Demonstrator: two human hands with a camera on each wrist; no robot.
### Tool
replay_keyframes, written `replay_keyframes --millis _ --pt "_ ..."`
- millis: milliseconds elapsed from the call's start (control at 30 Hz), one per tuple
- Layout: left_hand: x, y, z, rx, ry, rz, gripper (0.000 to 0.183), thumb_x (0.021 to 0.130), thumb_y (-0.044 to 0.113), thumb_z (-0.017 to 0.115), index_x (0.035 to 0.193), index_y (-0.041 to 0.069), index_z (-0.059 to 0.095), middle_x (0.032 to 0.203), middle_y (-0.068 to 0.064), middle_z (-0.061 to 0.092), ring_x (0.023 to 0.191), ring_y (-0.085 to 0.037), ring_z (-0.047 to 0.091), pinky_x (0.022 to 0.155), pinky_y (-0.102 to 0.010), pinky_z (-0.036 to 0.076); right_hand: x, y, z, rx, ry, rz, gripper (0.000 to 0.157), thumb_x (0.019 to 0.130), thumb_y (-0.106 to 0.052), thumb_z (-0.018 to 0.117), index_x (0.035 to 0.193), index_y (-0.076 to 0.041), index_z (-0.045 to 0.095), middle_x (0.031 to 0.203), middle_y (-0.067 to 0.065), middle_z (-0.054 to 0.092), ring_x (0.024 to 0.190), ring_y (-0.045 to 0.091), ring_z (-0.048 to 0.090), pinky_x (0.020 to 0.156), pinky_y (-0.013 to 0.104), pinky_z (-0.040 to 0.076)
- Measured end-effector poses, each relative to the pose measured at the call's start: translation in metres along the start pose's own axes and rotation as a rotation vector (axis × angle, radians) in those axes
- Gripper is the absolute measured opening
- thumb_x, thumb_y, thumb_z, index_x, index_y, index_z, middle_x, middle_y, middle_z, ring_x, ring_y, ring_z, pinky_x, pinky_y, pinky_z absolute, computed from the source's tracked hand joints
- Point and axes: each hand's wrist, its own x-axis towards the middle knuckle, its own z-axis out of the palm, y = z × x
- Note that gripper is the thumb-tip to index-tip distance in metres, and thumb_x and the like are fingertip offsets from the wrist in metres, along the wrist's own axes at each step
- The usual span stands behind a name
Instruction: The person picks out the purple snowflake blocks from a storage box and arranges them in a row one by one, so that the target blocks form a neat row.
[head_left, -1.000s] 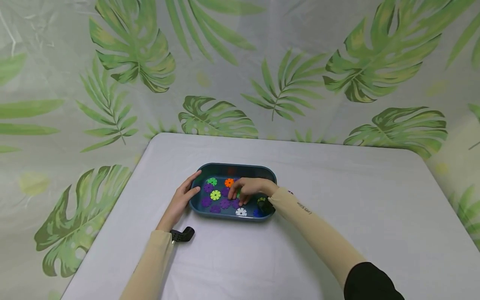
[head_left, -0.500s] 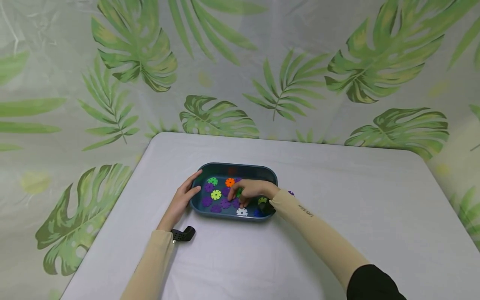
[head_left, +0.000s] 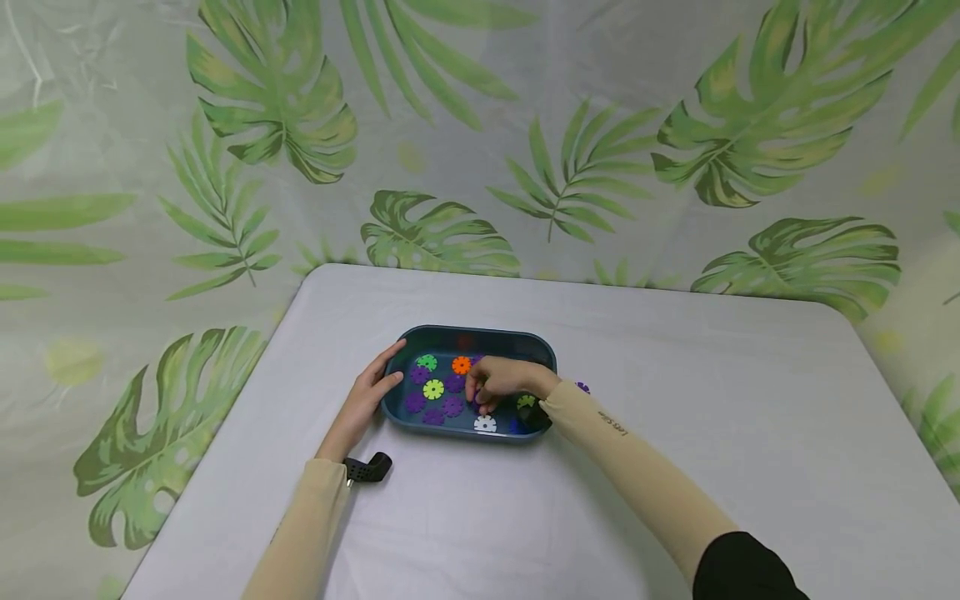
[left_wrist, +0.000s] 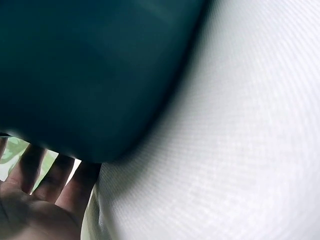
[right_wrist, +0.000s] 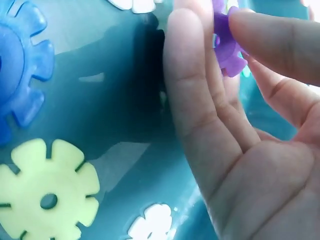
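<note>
A dark teal tray point(head_left: 465, 439) holds flower-shaped notched plastic discs. At its left end my left hand point(head_left: 365, 398) rests, with thumb and fingertips over the rim; in the left wrist view its spread, fairly straight fingers point(left_wrist: 27, 167) lie against the tray's outside. My right hand point(head_left: 504, 379) is down inside the tray. Between thumb and fingers it pinches a purple disc point(right_wrist: 228, 47), partly hidden by the fingers. Left of that hand lie a lime disc point(head_left: 433, 389), an orange disc point(head_left: 461, 365), a green disc point(head_left: 427, 362) and several purple discs point(head_left: 452, 406).
A white disc point(head_left: 485, 423) lies near the tray's front wall. A blue disc point(right_wrist: 20, 65) and a pale yellow-green disc point(right_wrist: 47, 192) are under the right wrist. Another purple disc point(head_left: 582, 387) lies outside, right of the tray, on the white-covered table point(head_left: 675, 375).
My right hand's fingers have drawn together and now pinch a purple disc among those they were touching. The left hand and tray stay in place.
</note>
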Motion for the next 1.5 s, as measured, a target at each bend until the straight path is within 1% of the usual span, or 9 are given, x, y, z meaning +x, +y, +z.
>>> replay_keyframes --millis 100,333,533,733,900,1033,1167,1333,1500 --pt "0.000 0.001 0.000 0.003 -0.008 0.001 0.050 0.101 0.015 0.049 0.149 0.021 0.037 0.156 0.001 0.023 0.144 -0.018 0.011 0.115 -0.045 0.010 -0.004 -0.001 -0.003 -0.024 0.005 -0.037 0.008 0.090 0.011 0.052 0.094 0.007 0.058 0.071 0.006 0.053 0.058 0.013 0.056 0.057 0.023 0.052" --pt "-0.011 0.031 0.005 -0.001 -0.027 -0.020 0.052 0.100 0.010 0.048 0.150 0.012 0.033 0.157 -0.007 0.020 0.144 -0.023 0.009 0.115 -0.046 0.010 -0.018 -0.005 -0.015 -0.092 0.079 -0.186 0.012 0.094 0.001 0.055 0.102 0.007 0.061 0.063 0.003 0.052 0.049 0.011 0.047 0.049 0.024 0.043" --pt "-0.011 0.032 0.005 0.002 -0.027 -0.012 0.051 0.101 0.010 0.048 0.150 0.011 0.033 0.157 -0.007 0.021 0.144 -0.023 0.010 0.115 -0.046 0.010 -0.044 -0.001 -0.031 -0.023 0.152 -0.230 0.014 0.095 -0.004 0.054 0.103 0.005 0.062 0.072 0.009 0.057 0.053 0.015 0.051 0.053 0.033 0.048" --pt "-0.010 0.031 0.005 0.004 -0.029 0.000 0.052 0.100 0.010 0.049 0.150 0.009 0.033 0.157 -0.008 0.021 0.144 -0.023 0.010 0.115 -0.046 0.010 -0.080 0.022 -0.047 0.063 0.327 -0.218 0.015 0.095 -0.009 0.056 0.104 0.002 0.062 0.079 0.009 0.056 0.058 0.016 0.051 0.054 0.028 0.048" --pt "-0.004 0.014 0.002 0.001 -0.020 0.006 0.051 0.100 0.010 0.048 0.150 0.013 0.034 0.157 -0.005 0.022 0.144 -0.022 0.010 0.115 -0.047 0.009 -0.109 0.055 -0.056 0.162 0.467 -0.175 0.020 0.096 -0.010 0.056 0.107 0.006 0.058 0.084 0.013 0.056 0.062 0.017 0.052 0.057 0.030 0.050" --pt "-0.001 0.003 0.001 0.010 -0.007 0.016 0.050 0.101 0.012 0.049 0.149 0.018 0.037 0.155 0.000 0.025 0.144 -0.017 0.012 0.115 -0.045 0.010 -0.128 0.084 -0.059 0.176 0.542 -0.119 0.022 0.097 -0.011 0.055 0.109 0.008 0.056 0.087 0.014 0.055 0.064 0.016 0.053 0.059 0.029 0.051" --pt "-0.001 0.001 0.001 0.012 -0.002 0.026 0.049 0.100 0.014 0.050 0.148 0.020 0.039 0.155 0.003 0.027 0.143 -0.014 0.014 0.115 -0.043 0.012 -0.143 0.109 -0.059 0.174 0.579 -0.077 0.023 0.097 -0.009 0.054 0.110 0.010 0.054 0.089 0.015 0.056 0.065 0.015 0.054 0.059 0.028 0.052" --pt "-0.001 0.003 -0.002 0.008 -0.019 0.016 0.049 0.101 0.013 0.049 0.149 0.019 0.037 0.155 0.002 0.024 0.143 -0.016 0.012 0.115 -0.043 0.012 -0.151 0.131 -0.055 0.186 0.571 -0.042 0.021 0.096 -0.002 0.051 0.110 0.014 0.052 0.088 0.017 0.057 0.064 0.015 0.057 0.058 0.027 0.052" --pt "-0.005 0.017 -0.001 -0.008 -0.047 -0.006 0.051 0.100 0.014 0.050 0.149 0.015 0.036 0.156 -0.002 0.021 0.144 -0.020 0.010 0.115 -0.043 0.012 -0.152 0.140 -0.052 0.160 0.588 0.001 0.019 0.096 0.000 0.050 0.109 0.013 0.053 0.086 0.015 0.058 0.064 0.018 0.061 0.059 0.029 0.055"
